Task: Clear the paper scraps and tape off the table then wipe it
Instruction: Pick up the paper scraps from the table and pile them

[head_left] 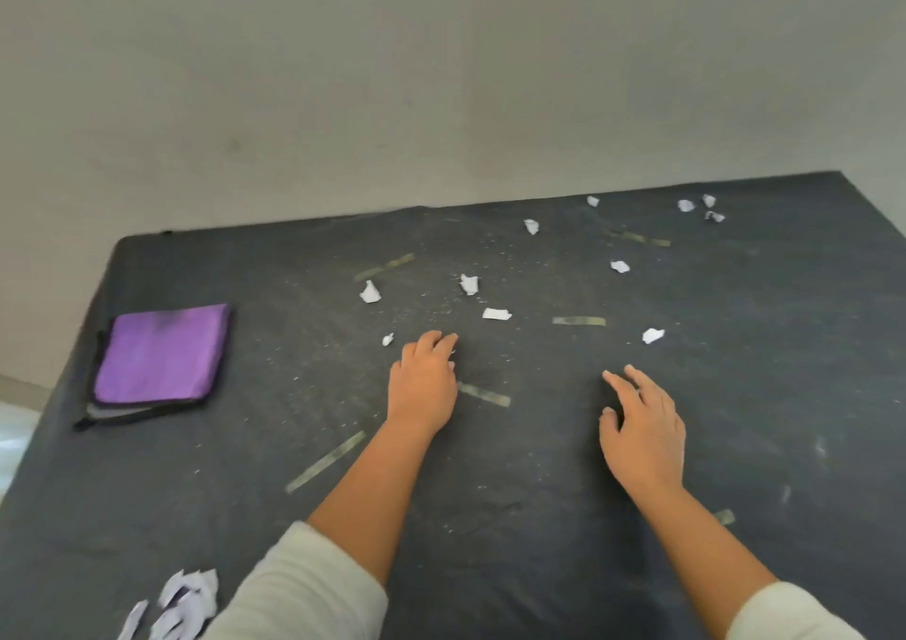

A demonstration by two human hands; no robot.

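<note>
White paper scraps [496, 314] and tape strips [578, 321] litter the dark surface [735, 394]; left hand [421, 384] curls its fingers down, contents hidden; right hand [642, 433] rests spread, holding nothing; purple cloth [162, 353] lies far left.

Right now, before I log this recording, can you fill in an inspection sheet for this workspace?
Surface: dark grey cloth-covered table, dusted with white specks.
Job's things: small white torn paper scraps scattered mid to far right; pale tape strips stuck flat; folded purple wiping cloth at left.
Clutter: heap of white paper pieces at near left edge.
Hands: left hand with fingers curled on the table; right hand open, fingers spread.
Cables: nothing seen.
Surroundings: plain grey wall.
</note>
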